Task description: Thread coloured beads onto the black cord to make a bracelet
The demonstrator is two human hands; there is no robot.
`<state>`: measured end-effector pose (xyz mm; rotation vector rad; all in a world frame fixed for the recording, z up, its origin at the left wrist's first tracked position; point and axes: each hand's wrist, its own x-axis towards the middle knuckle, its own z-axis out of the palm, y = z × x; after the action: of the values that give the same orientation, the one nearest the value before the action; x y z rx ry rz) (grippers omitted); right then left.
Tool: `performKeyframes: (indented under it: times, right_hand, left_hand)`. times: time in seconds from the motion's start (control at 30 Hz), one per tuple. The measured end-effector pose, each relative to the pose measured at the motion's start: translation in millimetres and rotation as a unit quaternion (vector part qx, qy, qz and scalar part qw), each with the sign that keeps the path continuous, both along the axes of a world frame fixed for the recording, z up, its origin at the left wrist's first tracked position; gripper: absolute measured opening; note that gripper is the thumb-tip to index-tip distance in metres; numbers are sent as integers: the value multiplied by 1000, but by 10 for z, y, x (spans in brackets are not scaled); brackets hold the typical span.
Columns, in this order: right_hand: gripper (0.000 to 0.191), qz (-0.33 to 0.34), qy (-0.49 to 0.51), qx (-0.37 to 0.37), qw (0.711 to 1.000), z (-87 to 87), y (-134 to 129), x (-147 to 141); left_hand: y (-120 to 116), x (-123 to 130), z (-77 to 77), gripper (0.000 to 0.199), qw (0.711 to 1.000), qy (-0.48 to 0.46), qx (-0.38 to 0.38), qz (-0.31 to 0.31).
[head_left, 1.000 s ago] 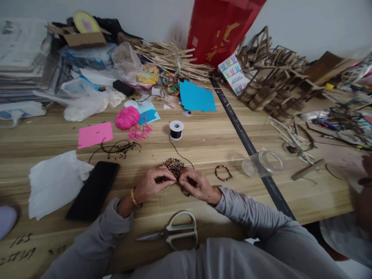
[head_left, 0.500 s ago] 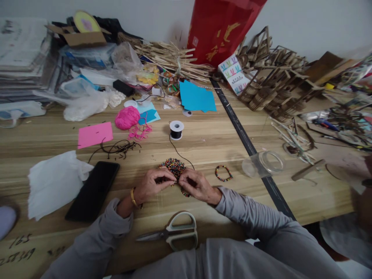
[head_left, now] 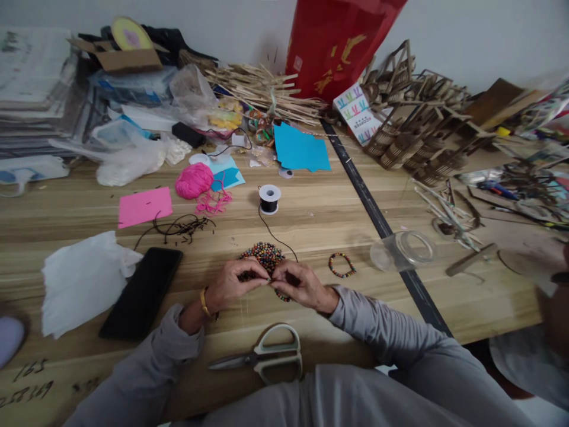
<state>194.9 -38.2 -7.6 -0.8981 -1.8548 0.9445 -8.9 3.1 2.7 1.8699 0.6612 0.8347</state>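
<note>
Item between fingertips too small to tell, red bag [head_left: 338,47] cut off above

Gray long sleeves [head_left: 377,320], wrinkled fabric, gold-toned bracelet [head_left: 204,301], gray clothing [head_left: 347,394]

Dim, cool, soft light, faint shadows beneath objects, wide-angle stretching at edges, blurred right edge

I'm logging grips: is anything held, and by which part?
The left hand and right hand pinch at the bead pile; what they hold, and by which part, is too small to tell.
</note>
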Motion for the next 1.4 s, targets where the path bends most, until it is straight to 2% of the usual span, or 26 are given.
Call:
performKeyframes:
  times: [0.27,0.53,0.73,0.97,1.17,1.4]
  right_hand:
    - [18,14,-6,4,1000,9,1,6]
    - [13,45,-25,46,998,44,28,7]
    - [23,91,-42,78,992,89,7,24]
    - [23,38,-2,36,999,55,-6,14]
    - [21,55,39,-44,997,26,-21,-10]
    - [14,29,43,-19,998,14,-7,-13]
  left_hand:
    - [2,18,6,16,1000,-19,9,-4]
    - [-9,50,72,22,999,5,48,-10]
    - [-11,40,106,23,999,16,47,4]
    - [-15,56,103,23,999,4,54,-4]
    - [-16,56,93,24,998,-2,62,-7]
    - [-7,44,91,22,998,-6,63,7]
